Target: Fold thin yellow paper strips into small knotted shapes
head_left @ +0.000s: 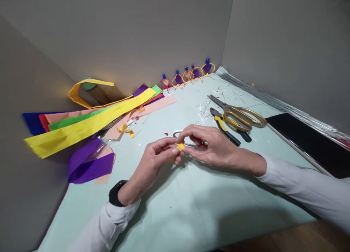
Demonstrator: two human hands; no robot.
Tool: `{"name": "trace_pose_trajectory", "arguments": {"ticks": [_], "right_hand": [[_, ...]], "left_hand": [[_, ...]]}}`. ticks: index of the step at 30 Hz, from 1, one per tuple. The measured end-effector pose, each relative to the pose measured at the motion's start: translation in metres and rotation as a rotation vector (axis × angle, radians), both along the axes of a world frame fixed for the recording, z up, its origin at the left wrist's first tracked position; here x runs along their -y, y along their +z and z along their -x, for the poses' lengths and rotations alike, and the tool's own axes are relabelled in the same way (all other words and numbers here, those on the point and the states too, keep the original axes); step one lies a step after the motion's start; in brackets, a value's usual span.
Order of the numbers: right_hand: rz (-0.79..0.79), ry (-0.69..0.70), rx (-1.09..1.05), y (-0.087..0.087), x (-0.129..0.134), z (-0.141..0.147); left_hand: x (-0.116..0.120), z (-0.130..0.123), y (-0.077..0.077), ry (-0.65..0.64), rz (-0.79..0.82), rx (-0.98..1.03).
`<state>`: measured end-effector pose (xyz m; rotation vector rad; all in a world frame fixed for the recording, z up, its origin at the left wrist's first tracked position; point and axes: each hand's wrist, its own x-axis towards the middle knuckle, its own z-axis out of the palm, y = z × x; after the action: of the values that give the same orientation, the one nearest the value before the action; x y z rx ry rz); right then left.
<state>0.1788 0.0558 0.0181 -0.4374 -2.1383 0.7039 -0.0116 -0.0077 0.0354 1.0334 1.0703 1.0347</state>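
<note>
Small yellow piece [181,146] between fingertips [175,150]

The surface [175,204] is pale mint; the held scrap [181,146], orange-yellow. By the left edge, strips [93,124] show yellow, green, peach, red and blue. Figures [178,79] along the far edge mix blue, purple, peach and yellow. Toward the right edge lie gold-handled scissors [228,108], yellow-and-black pliers [222,126], a black tablet [308,141].

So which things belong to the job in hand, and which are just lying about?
Likely part of the work:
yellow piece, between left hand and right hand
coloured strips
thin wires
scissors
pliers
row of small figures

Apparently just lying about:
black-screened device
small scraps
</note>
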Motion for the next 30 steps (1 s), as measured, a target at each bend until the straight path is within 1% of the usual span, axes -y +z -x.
{"name": "trace_pose_trajectory", "arguments": {"ticks": [5,9,13,16,20,26,30], "right_hand": [[0.073,-0.081,-0.07,0.004,0.004,0.004],[0.128,-0.116,-0.097,0.003,0.008,0.007],[0.145,-0.114,-0.115,0.001,0.011,0.009],[0.171,-0.081,-0.126,0.0,0.011,0.009],[0.233,-0.043,-0.143,-0.001,0.011,0.009],[0.304,-0.055,-0.132,0.001,0.013,0.01],[0.359,-0.023,-0.11,0.002,0.014,0.01]], "left_hand": [[0.005,-0.011,-0.003,0.119,-0.142,-0.077],[0.008,-0.02,-0.005,0.254,-0.302,-0.211],[0.012,-0.023,-0.004,0.324,-0.403,-0.364],[0.014,-0.022,-0.004,0.352,-0.463,-0.422],[0.016,-0.02,-0.008,0.335,-0.503,-0.435],[0.017,-0.016,-0.017,0.325,-0.551,-0.493],[0.016,-0.013,-0.022,0.318,-0.59,-0.556]]}}
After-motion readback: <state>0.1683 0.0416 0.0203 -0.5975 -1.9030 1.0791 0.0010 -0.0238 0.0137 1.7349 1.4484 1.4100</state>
